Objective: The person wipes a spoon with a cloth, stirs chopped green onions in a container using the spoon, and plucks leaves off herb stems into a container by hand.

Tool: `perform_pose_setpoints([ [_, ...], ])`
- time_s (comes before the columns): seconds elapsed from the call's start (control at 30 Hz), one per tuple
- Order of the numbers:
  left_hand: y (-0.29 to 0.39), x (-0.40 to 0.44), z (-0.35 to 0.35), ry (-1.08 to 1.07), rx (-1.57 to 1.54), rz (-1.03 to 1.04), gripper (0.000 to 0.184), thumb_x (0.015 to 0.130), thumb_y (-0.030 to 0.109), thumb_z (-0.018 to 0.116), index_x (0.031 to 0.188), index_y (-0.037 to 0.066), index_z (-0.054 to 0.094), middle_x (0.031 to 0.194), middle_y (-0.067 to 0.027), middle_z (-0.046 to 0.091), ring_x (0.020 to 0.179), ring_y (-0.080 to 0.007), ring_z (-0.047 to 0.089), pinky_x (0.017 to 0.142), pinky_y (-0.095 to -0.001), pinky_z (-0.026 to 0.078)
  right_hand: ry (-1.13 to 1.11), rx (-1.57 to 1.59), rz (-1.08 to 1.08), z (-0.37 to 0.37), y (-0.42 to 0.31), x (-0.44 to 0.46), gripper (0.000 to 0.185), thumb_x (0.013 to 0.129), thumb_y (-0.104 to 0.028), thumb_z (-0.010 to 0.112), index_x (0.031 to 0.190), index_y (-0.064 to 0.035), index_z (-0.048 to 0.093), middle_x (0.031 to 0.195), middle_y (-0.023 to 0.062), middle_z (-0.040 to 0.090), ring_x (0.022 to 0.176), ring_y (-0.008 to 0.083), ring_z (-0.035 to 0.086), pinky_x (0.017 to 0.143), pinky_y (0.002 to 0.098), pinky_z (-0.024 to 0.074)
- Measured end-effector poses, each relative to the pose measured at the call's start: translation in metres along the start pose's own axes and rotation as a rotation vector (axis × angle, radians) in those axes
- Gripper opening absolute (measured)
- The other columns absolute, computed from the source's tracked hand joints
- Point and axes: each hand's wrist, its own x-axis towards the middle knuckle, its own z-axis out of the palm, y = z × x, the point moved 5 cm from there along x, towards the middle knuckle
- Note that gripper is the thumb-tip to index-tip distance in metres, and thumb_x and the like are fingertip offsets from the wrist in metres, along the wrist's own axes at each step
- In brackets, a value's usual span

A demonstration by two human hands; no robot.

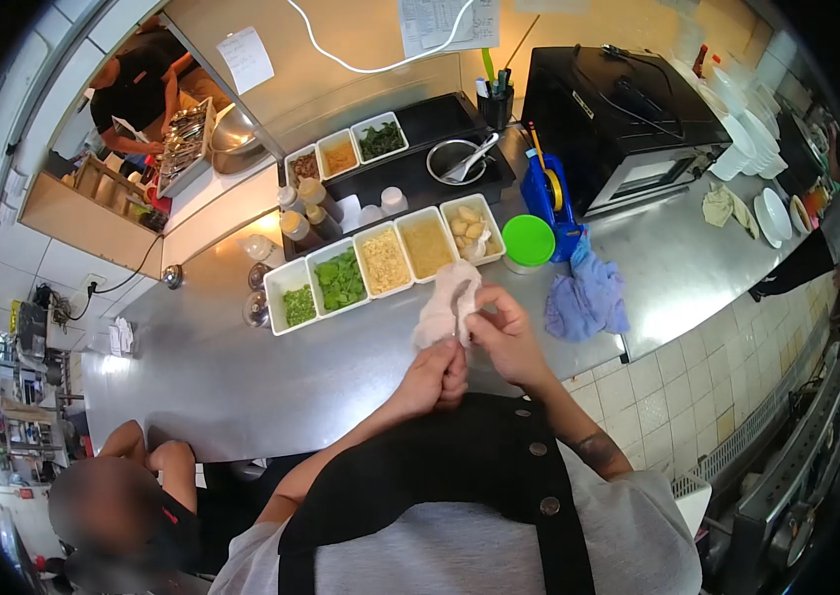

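Observation:
In front of my chest, my left hand [432, 375] is closed around the lower end of a slim grey utensil [458, 319] that looks like a spoon. A soft white cloth [435, 315] lies behind and around the utensil's upper part; whether it is fabric, paper or thin plastic I cannot tell. Pinched fingers of my right hand [504, 332] are at the cloth's right edge, close beside the utensil. Both hands are over the counter's front edge, just short of the tub of pale yellow paste [427, 248] and the tub of chopped garlic-like bits [383, 262].
White tubs of chopped greens [298, 306] and leaves [341, 282] stand left on the steel counter [202, 367]. Sauce bottles [298, 228] are behind. Right are a green-lidded tub [529, 240], a purple cloth [589, 297] and a black oven [628, 124]. A person [127, 486] sits front left.

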Motion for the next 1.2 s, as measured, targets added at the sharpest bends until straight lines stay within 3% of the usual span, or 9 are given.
perform_pose_setpoints([
  [0.07, -0.003, 0.001, 0.004, -0.041, 0.037, -0.066, 0.042, 0.107, 0.042, 0.031, 0.076, 0.014, 0.039, 0.054, 0.0034, 0.025, 0.044, -0.0095, 0.02, 0.04, -0.0271, 0.015, 0.02, -0.1, -0.093, 0.003, 0.002, 0.004, 0.023, 0.089, 0.007, 0.063, 0.106, -0.0062, 0.055, 0.095, 0.0004, 0.061, 0.079, 0.0041, 0.059, 0.064, 0.0209, 0.0481],
  [0.27, -0.001, -0.003, 0.004, -0.066, 0.107, -0.116, 0.043, 0.107, 0.042, 0.033, 0.076, 0.014, 0.039, 0.054, 0.0038, 0.028, 0.041, -0.0088, 0.021, 0.037, -0.0255, 0.018, 0.106, -0.221, -0.218, 0.011, -0.023, 0.01, 0.031, 0.089, 0.005, 0.063, 0.118, -0.0054, 0.058, 0.086, -0.0002, 0.063, 0.069, 0.0024, 0.056, 0.058, 0.02, 0.0444],
  [0.37, -0.002, -0.004, 0.004, -0.068, 0.142, -0.093, 0.042, 0.107, 0.04, 0.033, 0.076, 0.014, 0.039, 0.054, 0.0039, 0.028, 0.042, -0.0086, 0.022, 0.037, -0.0254, 0.018, 0.182, -0.843, -0.231, 0.006, -0.043, 0.002, 0.032, 0.09, -0.002, 0.063, 0.121, -0.0064, 0.06, 0.072, 0.0051, 0.064, 0.063, 0.0051, 0.059, 0.055, 0.0255, 0.0468],
  [0.47, 0.0, -0.007, 0.006, -0.057, 0.16, -0.11, 0.042, 0.107, 0.039, 0.035, 0.074, 0.014, 0.039, 0.054, 0.0052, 0.026, 0.044, -0.0085, 0.022, 0.039, -0.026, 0.016, 0.194, -0.932, -0.382, 0.005, -0.044, 0.001, 0.033, 0.09, -0.005, 0.063, 0.122, -0.0081, 0.061, 0.059, 0.007, 0.057, 0.051, 0.0066, 0.056, 0.048, 0.0284, 0.0446],
  [0.57, 0.003, -0.01, 0.006, -0.043, 0.148, -0.121, 0.041, 0.107, 0.038, 0.035, 0.074, 0.014, 0.039, 0.054, 0.0053, 0.027, 0.044, -0.0085, 0.022, 0.039, -0.0257, 0.017, 0.216, -0.84, -0.227, 0.007, -0.044, 0.002, 0.032, 0.09, -0.005, 0.063, 0.122, -0.0068, 0.061, 0.073, 0.0071, 0.066, 0.065, 0.0073, 0.061, 0.056, 0.0263, 0.0475],
  [0.67, -0.003, -0.006, -0.003, -0.06, 0.094, -0.07, 0.042, 0.107, 0.039, 0.033, 0.075, 0.013, 0.039, 0.054, 0.0038, 0.029, 0.041, -0.009, 0.023, 0.037, -0.0259, 0.019, 0.186, -0.209, -0.114, 0.01, -0.003, 0.001, 0.031, 0.091, -0.005, 0.064, 0.122, -0.0034, 0.061, 0.093, 0.0077, 0.069, 0.081, 0.0088, 0.063, 0.066, 0.0253, 0.0497],
  [0.77, -0.009, -0.01, -0.007, -0.011, 0.075, -0.117, 0.043, 0.107, 0.039, 0.035, 0.072, 0.013, 0.038, 0.054, 0.0033, 0.029, 0.041, -0.0093, 0.022, 0.037, -0.0262, 0.019, 0.044, -0.122, 0.102, 0.014, 0.019, -0.006, 0.032, 0.09, -0.007, 0.066, 0.121, 0.0, 0.061, 0.106, 0.0076, 0.066, 0.091, 0.0095, 0.061, 0.074, 0.0253, 0.0499],
  [1.03, -0.011, 0.006, -0.008, -0.096, 0.35, 0.176, 0.043, 0.107, 0.038, 0.035, 0.072, 0.013, 0.039, 0.056, 0.0037, 0.031, 0.046, -0.0096, 0.026, 0.041, -0.0262, 0.022, 0.246, -0.549, -0.027, 0.002, -0.01, -0.006, 0.019, 0.087, -0.011, 0.071, 0.1, 0.0019, 0.066, 0.086, 0.0052, 0.068, 0.077, 0.0094, 0.06, 0.068, 0.0269, 0.0502],
  [1.2, 0.001, -0.004, 0.003, -0.061, 0.376, 0.033, 0.043, 0.108, 0.036, 0.034, 0.072, 0.012, 0.04, 0.057, 0.0032, 0.032, 0.048, -0.0096, 0.028, 0.044, -0.0258, 0.024, 0.332, -0.634, -0.163, -0.008, -0.028, -0.01, 0.025, 0.083, -0.008, 0.074, 0.104, 0.0013, 0.065, 0.085, 0.0068, 0.069, 0.078, 0.0097, 0.061, 0.07, 0.0265, 0.0504],
])
